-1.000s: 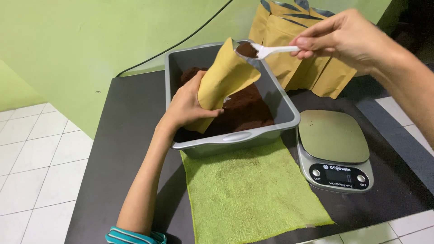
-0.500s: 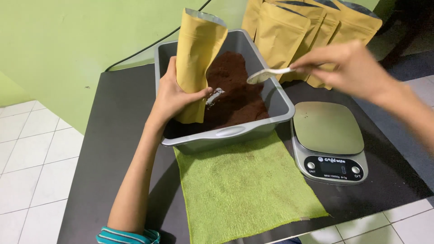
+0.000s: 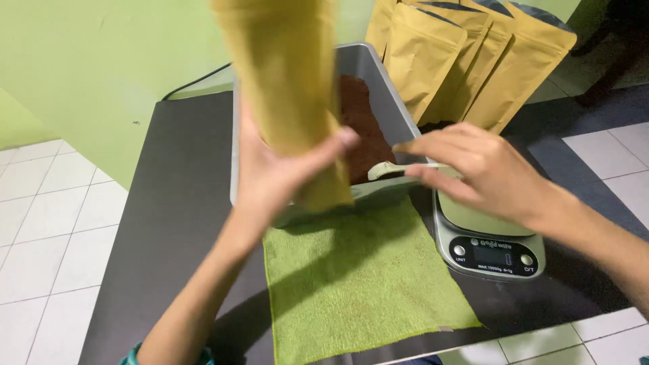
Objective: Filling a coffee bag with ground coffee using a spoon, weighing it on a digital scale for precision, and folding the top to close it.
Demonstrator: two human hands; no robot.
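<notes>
The kraft pouch [image 3: 287, 94] has been raised upright, long axis vertical, gripped near its base by the left hand [image 3: 274, 177] above the tub's [image 3: 378, 81] near rim. Just right, a spoon [image 3: 399, 169] is pinched by the right hand [image 3: 483, 172] over the scale [image 3: 497, 253].

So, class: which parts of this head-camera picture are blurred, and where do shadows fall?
Head view: the kraft pouch and left hand are motion-blurred; the right hand slightly less; the scale stays fairly sharp; soft shadows lie on the green cloth.

tan pouch [image 3: 284, 88] upright, front | tan pouches [image 3: 466, 61] behind tub | dark scale screen [image 3: 491, 254]
</notes>
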